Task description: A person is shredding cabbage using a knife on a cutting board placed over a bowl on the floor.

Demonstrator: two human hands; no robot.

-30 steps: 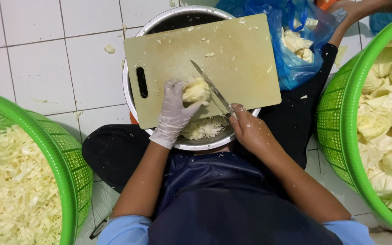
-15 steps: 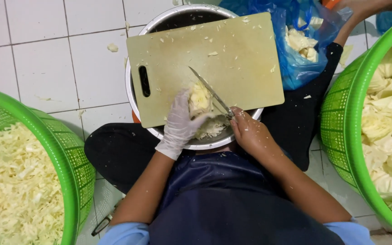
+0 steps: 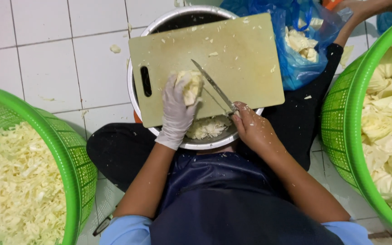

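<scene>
White-gloved left hand (image 3: pixel 176 111) clamps the cabbage chunk (image 3: pixel 190 85) near the cutting board (image 3: pixel 232 50)'s near edge; right hand (image 3: pixel 252 129) grips the knife (image 3: pixel 214 86), blade angling just right of it.

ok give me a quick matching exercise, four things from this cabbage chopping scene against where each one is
Things:
1. knife
2. cabbage piece
3. shredded cabbage
4. cutting board

Places:
A. lying across the metal bowl
B. in the right hand
C. under the gloved left hand
D. in the green basket on the left of the picture

Pairs: 1-B, 2-C, 3-D, 4-A
</scene>
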